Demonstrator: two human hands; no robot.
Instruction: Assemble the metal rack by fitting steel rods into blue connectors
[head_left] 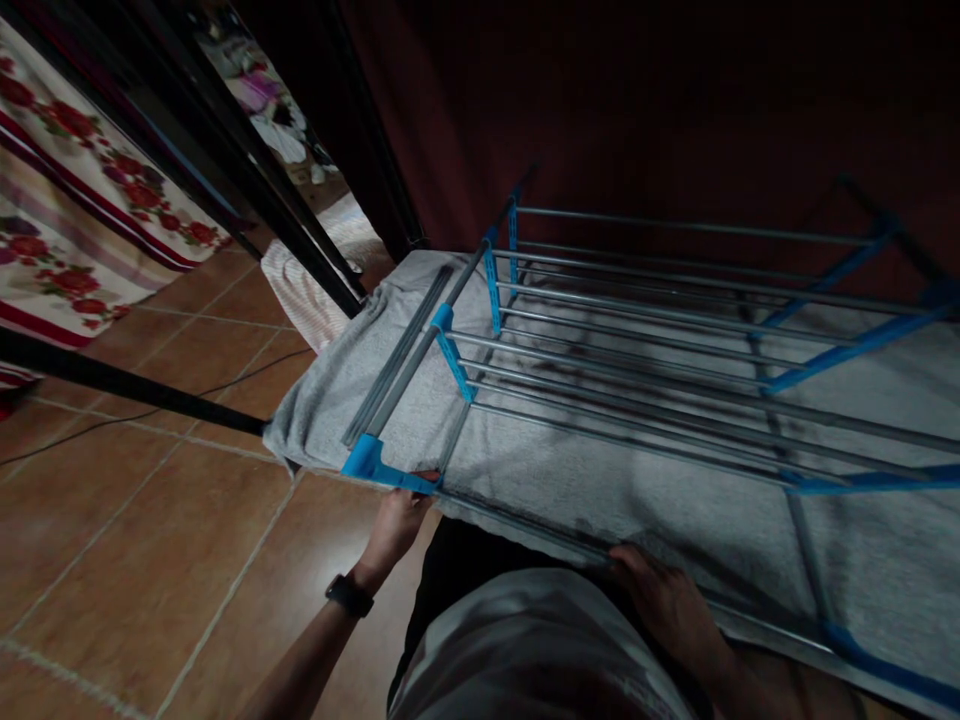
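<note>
A partly assembled rack of grey metal tubes (660, 374) and blue plastic brackets (452, 365) lies on a grey cloth. My left hand (405, 508) is closed around the end of the nearest blue bracket (381, 470), at the rack's left front corner. Along the front edge runs another metal tube (525, 527), its left end at that bracket. My right hand (667, 600) is closed on this tube farther right, its fingertips partly hidden in shadow. Beside the rack's left side lie a few loose tubes (397, 355).
The grey cloth (322, 400) covers a raised surface with black metal posts (142, 385) at its left. A dark red panel (637, 110) stands behind the rack. Left are a tiled floor (150, 530), a thin cable (247, 377) and a floral curtain (82, 190).
</note>
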